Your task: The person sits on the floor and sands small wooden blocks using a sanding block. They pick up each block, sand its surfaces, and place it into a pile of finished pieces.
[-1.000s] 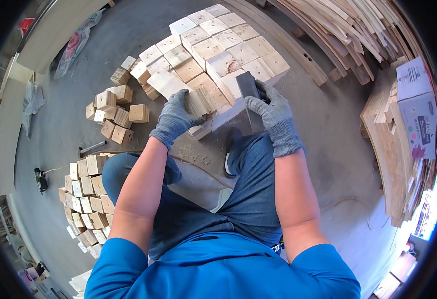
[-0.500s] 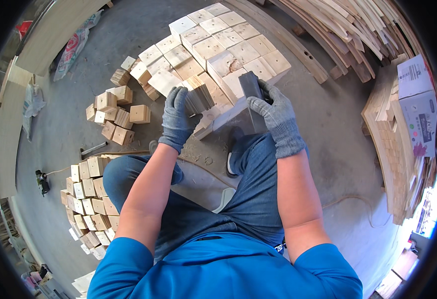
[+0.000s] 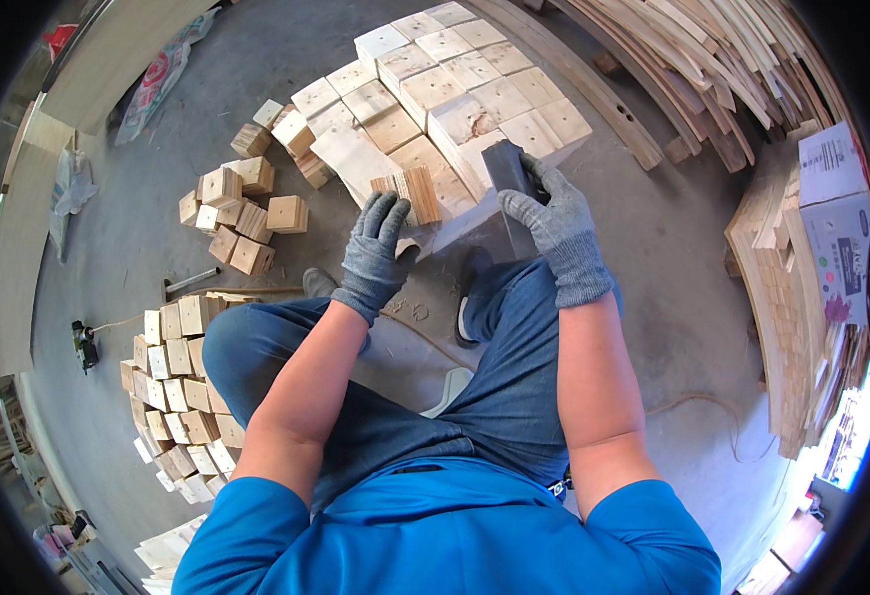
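My left hand, in a grey knit glove, is open just on the near side of a small layered plywood block. Its fingers are apart and close to that block, which rests at the near edge of the stacked wooden blocks. In my right hand, gloved the same way, is a dark grey, boxy tool, held upright beside the stack's near right corner. Part of the tool is hidden behind my fingers, so its exact kind does not show.
Loose wooden blocks lie left of the stack. Another block pile stands by my left knee, with a hammer near it. Long timber strips fill the far right, and a printed carton sits on wood at right.
My left hand has let go of the plywood block and drawn back slightly toward me. The block now sits at the stack's edge. The right hand still holds the dark tool, nearly in place.
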Demonstrator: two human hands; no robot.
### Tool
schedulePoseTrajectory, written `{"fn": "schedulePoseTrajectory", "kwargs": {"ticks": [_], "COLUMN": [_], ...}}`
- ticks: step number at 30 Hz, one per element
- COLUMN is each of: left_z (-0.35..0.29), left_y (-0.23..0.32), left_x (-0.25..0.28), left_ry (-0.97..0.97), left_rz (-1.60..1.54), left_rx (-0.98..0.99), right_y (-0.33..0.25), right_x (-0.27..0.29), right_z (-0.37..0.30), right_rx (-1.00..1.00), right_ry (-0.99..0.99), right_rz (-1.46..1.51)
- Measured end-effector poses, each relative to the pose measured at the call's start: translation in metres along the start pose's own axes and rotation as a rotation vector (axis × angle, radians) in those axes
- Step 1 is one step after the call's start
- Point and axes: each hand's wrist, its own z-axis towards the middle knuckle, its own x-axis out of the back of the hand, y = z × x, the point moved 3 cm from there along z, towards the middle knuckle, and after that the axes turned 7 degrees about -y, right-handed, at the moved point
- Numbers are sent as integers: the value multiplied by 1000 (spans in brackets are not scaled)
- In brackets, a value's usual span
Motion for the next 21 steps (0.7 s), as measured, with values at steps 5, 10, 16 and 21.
{"fn": "schedulePoseTrajectory", "kwargs": {"ticks": [5,10,16,21], "left_z": [3,8,14,13], "left_y": [-14,-41,-53,-75], "left_x": [12,0,-24,-52], "left_ry": [49,-121,-69,-32], "left_rz": [-166,-459,-644,-828], "left_rx": [210,511,491,444], "right_y": [9,11,3,-11], "right_x": [-1,-4,-21,-55], "right_z": [0,-2,-9,-21], "right_rx": [1,60,111,278], "right_ry": [17,20,19,14], "right_rz": [-55,-163,-278,-362]}}
